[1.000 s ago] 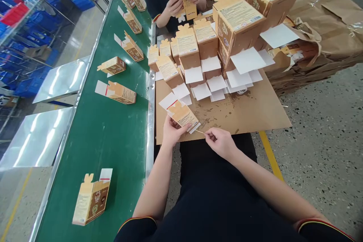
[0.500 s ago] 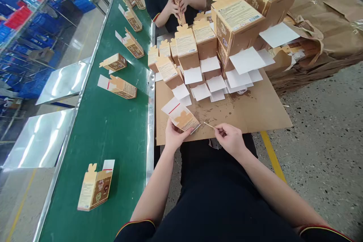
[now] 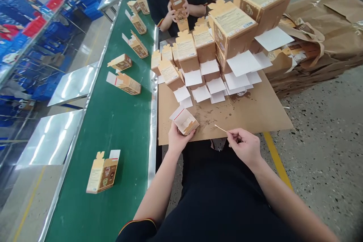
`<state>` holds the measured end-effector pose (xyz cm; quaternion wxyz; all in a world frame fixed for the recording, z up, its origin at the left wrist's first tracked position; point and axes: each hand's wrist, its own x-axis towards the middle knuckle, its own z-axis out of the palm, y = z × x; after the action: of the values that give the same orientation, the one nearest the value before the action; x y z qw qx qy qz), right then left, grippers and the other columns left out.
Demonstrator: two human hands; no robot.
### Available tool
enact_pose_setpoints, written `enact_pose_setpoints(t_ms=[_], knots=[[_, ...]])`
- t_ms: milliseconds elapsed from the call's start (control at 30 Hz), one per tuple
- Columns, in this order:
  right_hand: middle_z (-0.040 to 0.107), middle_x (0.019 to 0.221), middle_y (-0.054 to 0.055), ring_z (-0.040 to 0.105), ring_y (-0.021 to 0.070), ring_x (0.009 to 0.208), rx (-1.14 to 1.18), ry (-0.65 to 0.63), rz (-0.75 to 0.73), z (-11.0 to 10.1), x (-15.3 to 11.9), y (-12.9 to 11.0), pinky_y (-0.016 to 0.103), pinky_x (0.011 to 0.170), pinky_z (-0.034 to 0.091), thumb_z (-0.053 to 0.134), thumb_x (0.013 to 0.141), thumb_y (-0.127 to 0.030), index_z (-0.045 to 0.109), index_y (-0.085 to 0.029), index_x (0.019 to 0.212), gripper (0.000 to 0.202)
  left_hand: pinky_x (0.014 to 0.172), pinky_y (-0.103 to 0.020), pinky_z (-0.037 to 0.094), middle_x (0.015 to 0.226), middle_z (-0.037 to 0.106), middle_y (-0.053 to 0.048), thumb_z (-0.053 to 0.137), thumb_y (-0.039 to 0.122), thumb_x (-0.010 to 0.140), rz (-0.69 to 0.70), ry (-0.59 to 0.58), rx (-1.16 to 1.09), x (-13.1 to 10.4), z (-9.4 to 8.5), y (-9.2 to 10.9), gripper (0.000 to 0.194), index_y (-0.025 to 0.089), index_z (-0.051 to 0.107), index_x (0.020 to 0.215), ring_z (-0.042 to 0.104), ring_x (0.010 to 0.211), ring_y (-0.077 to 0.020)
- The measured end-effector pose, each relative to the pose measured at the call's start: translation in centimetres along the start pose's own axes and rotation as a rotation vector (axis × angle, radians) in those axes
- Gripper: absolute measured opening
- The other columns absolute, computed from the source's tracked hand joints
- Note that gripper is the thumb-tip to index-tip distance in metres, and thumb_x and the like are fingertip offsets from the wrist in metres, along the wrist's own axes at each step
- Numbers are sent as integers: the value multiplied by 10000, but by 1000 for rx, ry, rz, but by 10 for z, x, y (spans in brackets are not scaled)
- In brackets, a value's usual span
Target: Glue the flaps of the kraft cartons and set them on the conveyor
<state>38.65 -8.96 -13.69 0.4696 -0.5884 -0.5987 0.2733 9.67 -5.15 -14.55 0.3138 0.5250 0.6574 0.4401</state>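
My left hand (image 3: 178,138) is closed around a small carton (image 3: 189,125) near the front left of the cardboard sheet (image 3: 252,115). The carton is tilted with its open top towards me, and its white flap with a red strip points up and left. In my right hand (image 3: 244,144) a thin stick like a cotton swab (image 3: 220,127) is pinched between thumb and fingers. Its tip points left towards the carton, apart from it. Beyond both hands stand stacked cartons (image 3: 188,55) with white flaps hanging over their near sides.
To the left runs a green conveyor belt (image 3: 113,121) with a metal edge, carrying several open cartons (image 3: 103,174). Across the sheet, a co-worker's hands (image 3: 184,7) hold another carton (image 3: 176,0). Brown paper wrapping (image 3: 331,26) lies to the right.
My left hand has tipped the carton so its inside shows. My right hand has drawn the swab away to the right. The co-worker has turned their carton to show its broad side.
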Motion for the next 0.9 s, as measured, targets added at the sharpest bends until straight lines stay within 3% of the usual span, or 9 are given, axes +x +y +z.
enact_pose_setpoints(t_ms=[100, 267, 333, 400, 467, 567, 667, 767, 900], knots=[[728, 616, 3, 696, 170, 503, -34, 38, 19, -9, 0, 6, 293, 559, 606, 722, 1076, -508, 780, -261, 843, 344, 1085, -555, 677, 1263, 813, -136, 1066, 391, 634, -7, 209, -7, 15, -35, -17, 791, 234, 693, 1313, 820, 1196, -375], [725, 604, 3, 697, 176, 479, 2, 71, 38, -17, 7, 16, 300, 541, 603, 738, 1066, -561, 805, -251, 891, 362, 1164, -597, 643, 1400, 733, -155, 1125, 335, 524, -83, 704, -79, 52, -128, -55, 969, 230, 592, 1327, 789, 1267, -351], [719, 593, 8, 692, 179, 466, 15, 67, 34, -14, 13, 15, 306, 537, 614, 747, 1055, -587, 812, -247, 877, 389, 1188, -619, 624, 1364, 725, -144, 1122, 319, 543, -159, 780, -70, 61, -151, -67, 940, 224, 560, 1291, 789, 1261, -347], [720, 592, 17, 697, 187, 464, 19, 48, 34, -12, 18, 12, 321, 539, 631, 745, 1050, -615, 818, -244, 860, 423, 1227, -633, 590, 1355, 716, -134, 1110, 322, 591, -206, 772, -70, 62, -161, -77, 918, 229, 531, 1296, 775, 1303, -347], [738, 616, 28, 714, 201, 481, 22, 28, 36, -14, 21, 10, 341, 543, 647, 746, 1041, -634, 823, -246, 861, 435, 1315, -635, 502, 1460, 672, -151, 1106, 325, 625, -194, 754, -49, 55, -159, -83, 984, 247, 490, 1388, 701, 1448, -352], [760, 656, 36, 740, 228, 518, 6, 62, 74, -26, 20, 12, 379, 553, 665, 757, 1024, -651, 834, -270, 899, 409, 1403, -624, 372, 1634, 536, -197, 1082, 334, 665, -111, 867, 80, 35, -142, -83, 1081, 271, 423, 1520, 531, 1629, -363], [750, 651, 43, 733, 249, 514, -11, 138, 142, -42, 15, 17, 415, 540, 665, 771, 999, -685, 834, -305, 904, 396, 1374, -596, 417, 1616, 520, -203, 976, 441, 790, 50, 908, 87, 30, -116, -68, 895, 246, 470, 1502, 542, 1596, -360], [753, 661, 61, 725, 261, 505, -15, 188, 169, -51, 16, 18, 435, 521, 655, 784, 966, -729, 827, -309, 883, 430, 1351, -525, 448, 1564, 604, -172, 789, 563, 958, 56, 690, -155, 65, -80, -32, 611, 251, 590, 1444, 584, 1566, -324], [764, 682, 66, 725, 261, 513, 1, 195, 156, -51, 21, 11, 442, 529, 661, 791, 944, -769, 820, -304, 878, 471, 1373, -542, 405, 1545, 714, -149, 710, 623, 1001, -259, 325, -372, 152, -30, 30, 495, 258, 753, 1332, 572, 1620, -355]])
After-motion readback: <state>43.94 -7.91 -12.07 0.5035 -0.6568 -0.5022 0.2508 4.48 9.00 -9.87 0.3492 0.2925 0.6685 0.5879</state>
